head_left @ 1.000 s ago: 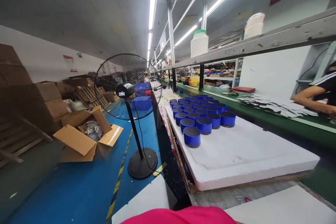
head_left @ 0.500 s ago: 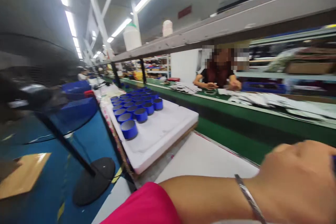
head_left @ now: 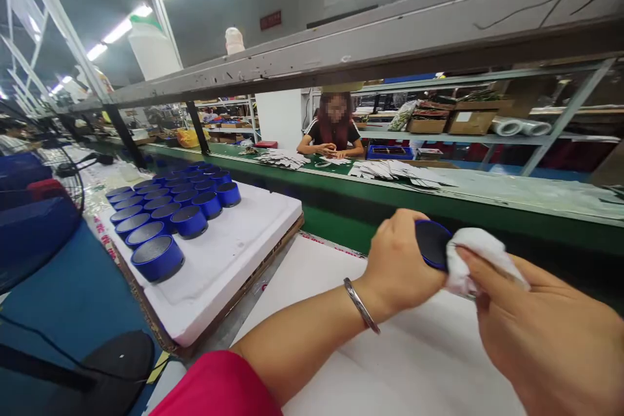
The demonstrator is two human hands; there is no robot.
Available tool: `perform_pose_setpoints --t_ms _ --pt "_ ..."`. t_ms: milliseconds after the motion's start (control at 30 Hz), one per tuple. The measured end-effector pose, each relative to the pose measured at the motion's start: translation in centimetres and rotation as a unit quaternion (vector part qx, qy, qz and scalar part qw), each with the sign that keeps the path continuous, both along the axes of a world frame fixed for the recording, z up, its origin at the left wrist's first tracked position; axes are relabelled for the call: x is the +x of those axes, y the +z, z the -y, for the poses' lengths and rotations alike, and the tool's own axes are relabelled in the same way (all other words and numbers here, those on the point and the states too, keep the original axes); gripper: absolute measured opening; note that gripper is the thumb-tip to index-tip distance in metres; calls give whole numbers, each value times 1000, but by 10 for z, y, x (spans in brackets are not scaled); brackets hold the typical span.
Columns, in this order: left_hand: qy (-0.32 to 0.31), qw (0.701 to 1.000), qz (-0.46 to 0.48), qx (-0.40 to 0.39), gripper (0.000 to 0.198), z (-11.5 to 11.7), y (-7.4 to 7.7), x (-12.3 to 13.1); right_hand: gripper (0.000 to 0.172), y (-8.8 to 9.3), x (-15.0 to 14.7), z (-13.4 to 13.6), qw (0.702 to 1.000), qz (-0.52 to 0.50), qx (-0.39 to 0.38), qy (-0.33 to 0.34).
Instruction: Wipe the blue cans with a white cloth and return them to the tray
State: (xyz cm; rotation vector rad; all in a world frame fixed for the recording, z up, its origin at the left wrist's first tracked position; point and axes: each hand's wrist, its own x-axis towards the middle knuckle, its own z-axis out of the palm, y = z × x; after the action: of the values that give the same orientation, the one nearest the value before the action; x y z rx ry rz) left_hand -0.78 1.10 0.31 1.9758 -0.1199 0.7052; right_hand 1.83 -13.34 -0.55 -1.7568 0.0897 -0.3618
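My left hand (head_left: 400, 260), with a metal bangle on the wrist, grips a round blue cylinder (head_left: 431, 244) with a dark end face. My right hand (head_left: 541, 331) presses a white cloth (head_left: 480, 260) against that end face, its fingers closed on the cloth. Both hands are above a white sheet (head_left: 390, 364). To the left, several matching blue cylinders (head_left: 189, 221) stand upright in rows on a white foam board (head_left: 219, 279), apart from my hands.
A green-edged workbench (head_left: 336, 208) runs across the view, with stacks of white cards (head_left: 283, 158) on it. A co-worker (head_left: 334, 133) sits beyond it. A black stand fan (head_left: 39, 195) stands at the left, and an overhead shelf (head_left: 341, 55) carries white bottles (head_left: 153, 52).
The view has swung right, bringing the seated co-worker into sight. My left hand has risen into view holding the blue cylinder, and my right hand has appeared with the white cloth against it.
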Motion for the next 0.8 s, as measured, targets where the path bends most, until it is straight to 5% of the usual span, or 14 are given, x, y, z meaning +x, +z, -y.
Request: perform_pose_setpoints --t_ms 100,333,800 --pt "12 999 -7 -41 70 -7 5 0 51 10 -8 -4 998 -28 65 4" --pt "-132 984 -26 -115 80 3 6 -8 74 33 20 7 965 9 257 45" --pt "-146 978 137 -58 71 -15 6 -3 63 48 7 6 961 -62 229 146"
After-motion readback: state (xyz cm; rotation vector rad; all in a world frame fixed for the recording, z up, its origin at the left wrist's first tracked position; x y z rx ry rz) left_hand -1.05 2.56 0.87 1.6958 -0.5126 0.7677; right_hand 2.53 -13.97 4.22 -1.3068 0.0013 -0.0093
